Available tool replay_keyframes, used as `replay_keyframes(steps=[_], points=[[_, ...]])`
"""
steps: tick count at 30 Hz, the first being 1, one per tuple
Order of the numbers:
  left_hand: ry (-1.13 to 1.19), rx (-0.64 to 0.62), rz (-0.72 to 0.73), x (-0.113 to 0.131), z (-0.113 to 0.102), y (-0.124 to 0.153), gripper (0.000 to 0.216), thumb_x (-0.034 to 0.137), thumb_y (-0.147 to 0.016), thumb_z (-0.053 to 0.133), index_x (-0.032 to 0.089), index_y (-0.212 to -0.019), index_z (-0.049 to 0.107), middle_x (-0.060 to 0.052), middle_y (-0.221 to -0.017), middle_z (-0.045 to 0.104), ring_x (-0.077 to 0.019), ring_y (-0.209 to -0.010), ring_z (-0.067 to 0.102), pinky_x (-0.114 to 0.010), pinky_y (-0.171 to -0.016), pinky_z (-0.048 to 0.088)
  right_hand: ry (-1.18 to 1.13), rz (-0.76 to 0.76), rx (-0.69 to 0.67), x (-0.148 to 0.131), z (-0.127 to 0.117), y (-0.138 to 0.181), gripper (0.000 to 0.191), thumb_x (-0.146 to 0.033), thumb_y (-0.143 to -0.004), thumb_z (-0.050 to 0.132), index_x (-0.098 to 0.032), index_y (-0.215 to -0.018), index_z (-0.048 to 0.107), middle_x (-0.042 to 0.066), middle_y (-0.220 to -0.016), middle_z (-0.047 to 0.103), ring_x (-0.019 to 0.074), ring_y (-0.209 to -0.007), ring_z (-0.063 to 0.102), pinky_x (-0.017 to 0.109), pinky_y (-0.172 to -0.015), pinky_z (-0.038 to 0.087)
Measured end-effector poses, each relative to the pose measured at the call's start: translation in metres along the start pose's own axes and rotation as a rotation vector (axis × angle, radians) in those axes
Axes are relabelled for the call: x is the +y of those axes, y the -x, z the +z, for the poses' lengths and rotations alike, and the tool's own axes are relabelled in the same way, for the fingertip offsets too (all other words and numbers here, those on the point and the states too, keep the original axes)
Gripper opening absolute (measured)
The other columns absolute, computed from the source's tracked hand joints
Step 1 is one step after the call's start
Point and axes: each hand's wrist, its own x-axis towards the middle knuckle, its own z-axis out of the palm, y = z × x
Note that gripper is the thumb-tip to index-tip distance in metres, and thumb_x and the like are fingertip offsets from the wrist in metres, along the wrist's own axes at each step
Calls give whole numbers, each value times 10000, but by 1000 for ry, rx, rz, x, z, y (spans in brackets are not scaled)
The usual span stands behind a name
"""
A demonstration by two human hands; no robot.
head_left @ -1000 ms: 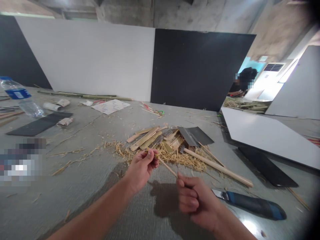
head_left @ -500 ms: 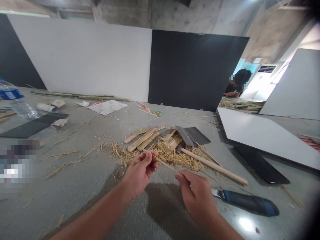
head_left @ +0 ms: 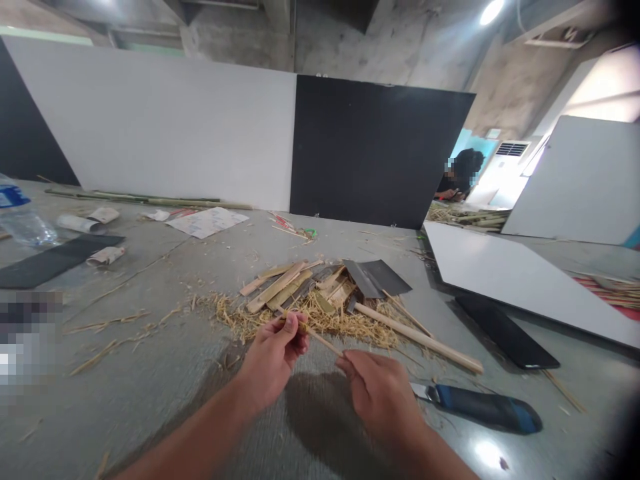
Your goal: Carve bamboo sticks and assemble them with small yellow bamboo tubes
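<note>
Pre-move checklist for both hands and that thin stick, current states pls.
1. Left hand pinches one end of the thin stick: ok.
2. Right hand pinches the stick's other end: ok.
3. Stick unbroken between the hands: cannot tell, too thin and blurred.
4. Knife out of both hands, lying on the table: ok.
5. Knife blade clear of the right hand: not ok, the blade end points at that hand, close by.
6. Stick clear of the shavings pile behind it: cannot tell.

Left hand (head_left: pixel 274 353) is out front, thumb and fingers pinched tight, and right hand (head_left: pixel 383 395) sits close beside it, knuckles up, fingertips pinched together as well.
</note>
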Motion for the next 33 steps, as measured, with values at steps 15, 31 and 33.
replay_keyframes(steps=[15,31,33], points=[[-124,-64,31,-2,-1,0,307,386,-652,832,129,-763,707,3,-626,600,-78,-560,537,-182,-549,439,-1195,888,-355,-7,5,-3,334,-450,-838,512,-202,-618,469,-101,-412,258,66,-336,232,218,-392,184],[-182,-97,43,1,0,4,311,401,-658,825,138,-767,699,-3,-651,616,-81,-560,548,-185,-554,432,-796,664,-263,-9,3,-2,397,-502,-864,475,-202,-605,497,-63,-406,339,96,-363,330,243,-418,233],[-224,-135,45,2,-1,5,292,398,-685,807,138,-760,698,-2,-655,608,-81,-563,550,-184,-548,422,-1225,882,-431,-10,6,-2,354,-487,-820,516,-207,-609,461,-99,-406,250,73,-335,248,226,-395,200]])
